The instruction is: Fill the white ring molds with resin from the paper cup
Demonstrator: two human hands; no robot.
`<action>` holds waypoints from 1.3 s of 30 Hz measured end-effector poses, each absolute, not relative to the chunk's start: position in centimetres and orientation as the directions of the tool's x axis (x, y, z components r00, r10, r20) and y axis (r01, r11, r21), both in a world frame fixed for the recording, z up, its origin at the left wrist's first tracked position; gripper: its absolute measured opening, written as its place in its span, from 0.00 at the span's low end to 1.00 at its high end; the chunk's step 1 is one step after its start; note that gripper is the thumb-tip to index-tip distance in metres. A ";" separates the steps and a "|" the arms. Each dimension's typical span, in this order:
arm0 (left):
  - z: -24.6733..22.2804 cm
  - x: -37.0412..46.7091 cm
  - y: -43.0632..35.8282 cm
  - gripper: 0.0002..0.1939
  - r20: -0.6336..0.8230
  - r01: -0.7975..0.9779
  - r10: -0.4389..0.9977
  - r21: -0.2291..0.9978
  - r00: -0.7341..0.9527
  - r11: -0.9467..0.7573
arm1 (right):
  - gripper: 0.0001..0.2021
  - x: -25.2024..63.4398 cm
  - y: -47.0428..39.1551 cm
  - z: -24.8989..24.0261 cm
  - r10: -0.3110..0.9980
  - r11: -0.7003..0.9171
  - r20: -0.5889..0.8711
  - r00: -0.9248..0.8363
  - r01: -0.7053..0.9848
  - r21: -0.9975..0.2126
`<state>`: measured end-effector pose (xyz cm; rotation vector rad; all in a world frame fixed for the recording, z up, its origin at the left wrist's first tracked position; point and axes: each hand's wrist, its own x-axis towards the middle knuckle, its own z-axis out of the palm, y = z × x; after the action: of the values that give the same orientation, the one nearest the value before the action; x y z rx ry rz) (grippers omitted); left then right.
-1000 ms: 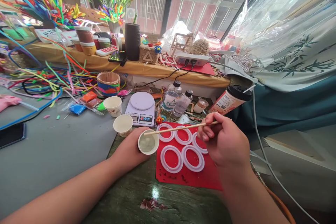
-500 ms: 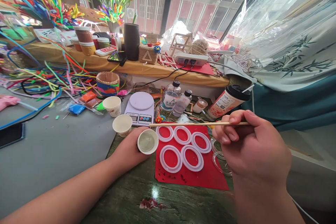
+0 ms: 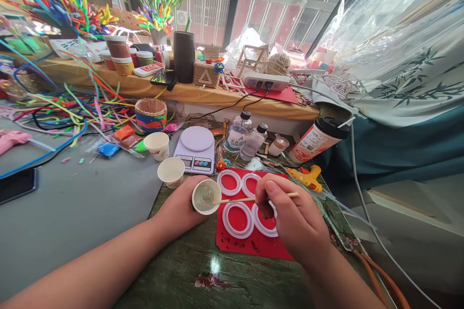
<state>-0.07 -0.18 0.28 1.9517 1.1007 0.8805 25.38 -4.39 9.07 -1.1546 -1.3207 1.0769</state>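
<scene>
Cup point(image 3: 203, 182) is mid-scene at the left edge of the red sheet point(image 3: 270, 248), held up with its mouth tipped to the near side, cloudy liquid inside. Left hand point(image 3: 184, 200): grip wrapped round the cup's left side. Right hand point(image 3: 292, 210): grip pinching the stick point(image 3: 239, 200) between thumb and fingers, over the right part of the sheet. Stick runs roughly level, left end inside the cup's right rim; can't tell how deep. White rings point(image 3: 225, 220) lie on the sheet: left two show nearly whole, right two partly behind the right hand. Far of the cup, slightly left: scale point(image 3: 196, 140), with two paper cups point(image 3: 158, 152) along its left side. Right of the scale: two bottles point(image 3: 235, 139), then a small jar point(image 3: 279, 147), then a leaning drink cup point(image 3: 308, 142). Yellow glue gun point(image 3: 310, 178) just beyond the right hand. Green worktop point(image 3: 174, 260) under the sheet. Grey surface point(image 3: 108, 212) on the left carries a phone point(image 3: 18, 186) and clay packs point(image 3: 108, 149). Far ledge point(image 3: 126, 88) holds a power strip point(image 3: 268, 82).
</scene>
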 end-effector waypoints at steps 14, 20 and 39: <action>0.8 -0.1 -0.1 0.20 0.215 0.377 0.894 0.849 0.392 -0.369 | 0.15 26.6 -2.5 11.3 0.913 0.236 0.112 0.392 -0.282 -0.930; 0.1 -0.2 -0.1 0.23 0.209 0.390 0.900 0.846 0.383 -0.363 | 0.17 27.2 -3.4 13.3 0.881 0.325 0.168 0.442 -0.309 -0.894; 1.1 0.0 -0.2 0.16 0.180 0.405 0.895 0.843 0.407 -0.354 | 0.21 24.6 -4.5 8.8 0.991 0.131 0.131 0.007 0.030 -0.991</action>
<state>0.05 -0.22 1.05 1.9321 1.1082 0.8512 24.57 -4.52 8.82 -1.1365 -1.2835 1.0916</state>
